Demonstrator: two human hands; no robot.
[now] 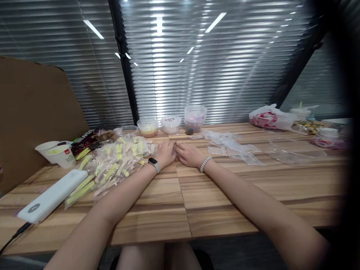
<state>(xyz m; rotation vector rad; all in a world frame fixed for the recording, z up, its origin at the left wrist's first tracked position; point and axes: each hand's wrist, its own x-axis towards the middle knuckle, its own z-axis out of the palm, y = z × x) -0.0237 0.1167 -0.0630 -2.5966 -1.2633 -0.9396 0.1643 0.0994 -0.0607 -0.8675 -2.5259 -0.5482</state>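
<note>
My left hand [166, 153] and my right hand [191, 154] meet over the middle of the table, fingertips touching. The fingers of both are bent and pressed together; whatever may lie between them is too small or hidden to make out. Beside my left hand spreads a heap of small clear packets [116, 161] with pale and yellow contents. To the right of my right hand lie crumpled clear plastic bags [230, 144]. Just behind the hands stand a tub with yellowish contents [148, 127], a clear tub with whitish contents [171, 125] and stacked clear tubs [194, 118].
A white power bank [53, 195] with a black cable lies at the left, near paper cups [63, 155] and a cardboard sheet [36, 116]. Far right are a clear plastic lid [296, 150] and a white-and-red plastic bag [267, 118]. Blinds rise behind the wooden table [152, 217].
</note>
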